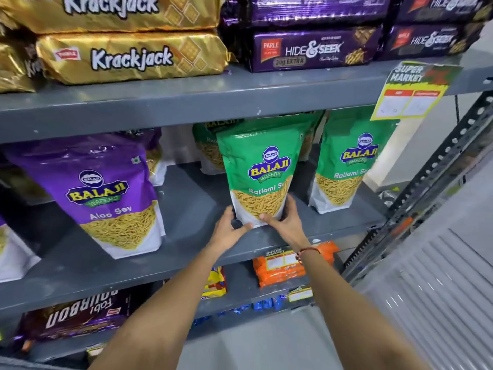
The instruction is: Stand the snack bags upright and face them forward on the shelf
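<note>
A green Ratlami Sev bag [260, 166] stands upright near the front edge of the grey middle shelf [186, 209], label facing me. My left hand [229, 231] grips its lower left corner and my right hand [286, 222] grips its lower right side. To its right a second green bag [346, 161] stands upright, facing forward. Behind the held bag another green bag [206, 148] stands further back, partly hidden. A purple Aloo Sev bag [106, 193] stands at the left, leaning slightly.
Gold Krackjack packs [128, 57] and purple Hide & Seek packs [312, 49] fill the upper shelf. A yellow price tag [410, 92] hangs from its edge. Orange packets [282, 265] and a Bourbon pack [77, 316] lie on lower shelves. A perforated metal upright [437, 166] stands at right.
</note>
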Demonstrator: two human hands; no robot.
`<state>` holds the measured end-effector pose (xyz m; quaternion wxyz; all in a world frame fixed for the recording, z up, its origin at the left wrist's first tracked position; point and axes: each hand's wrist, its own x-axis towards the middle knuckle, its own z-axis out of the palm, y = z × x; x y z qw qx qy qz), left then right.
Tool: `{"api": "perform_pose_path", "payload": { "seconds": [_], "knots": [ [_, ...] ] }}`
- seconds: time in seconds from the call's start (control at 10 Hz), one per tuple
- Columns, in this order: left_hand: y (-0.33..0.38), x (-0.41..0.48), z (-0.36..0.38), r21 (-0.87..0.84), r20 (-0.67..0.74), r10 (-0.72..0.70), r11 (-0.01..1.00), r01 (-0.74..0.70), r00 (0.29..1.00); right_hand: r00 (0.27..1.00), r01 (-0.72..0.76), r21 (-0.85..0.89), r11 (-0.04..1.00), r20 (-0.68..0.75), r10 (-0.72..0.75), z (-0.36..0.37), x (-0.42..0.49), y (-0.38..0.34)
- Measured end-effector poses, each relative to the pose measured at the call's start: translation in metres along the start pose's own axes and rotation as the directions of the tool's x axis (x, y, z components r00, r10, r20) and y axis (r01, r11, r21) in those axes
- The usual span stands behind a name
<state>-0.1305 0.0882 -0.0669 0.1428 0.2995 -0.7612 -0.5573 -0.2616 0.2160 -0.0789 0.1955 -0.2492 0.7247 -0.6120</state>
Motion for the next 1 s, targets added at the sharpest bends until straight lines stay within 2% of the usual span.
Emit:
{"api": "perform_pose_path", "payload": {
  "seconds": [0.2,0.6,0.7,0.8,0.9,1.0],
  "knots": [
    [-0.01,-0.009,-0.017,0.049,-0.083,0.01,0.999,-0.006,0.996,0.999,0.049,0.017,0.999,0.0,-0.049,0.021,-0.013,0.0],
    [-0.006,-0.012,-0.032,0.02,0.03,-0.024,1.0,0.023,0.999,0.998,-0.004,-0.013,1.0,-0.067,0.003,0.039,-0.018,-0.007],
    [-0.005,-0.011,-0.031,0.042,0.021,-0.053,0.998,0.052,0.998,0.998,-0.021,-0.033,0.999,-0.059,0.019,0.038,-0.018,-0.009],
    [-0.009,-0.013,-0.026,0.072,-0.066,-0.055,0.996,0.059,0.996,0.999,-0.013,-0.085,0.996,-0.042,0.01,0.035,-0.019,-0.009],
    [-0.012,-0.027,-0.022,0.114,-0.187,-0.056,0.99,0.079,0.981,0.995,0.022,-0.197,0.98,-0.095,-0.041,0.034,-0.035,-0.016],
    [-0.013,-0.039,-0.024,0.086,-0.288,-0.032,0.995,0.059,0.957,0.965,0.117,-0.391,0.913,-0.174,-0.198,0.041,-0.055,-0.018]
  ]
}}
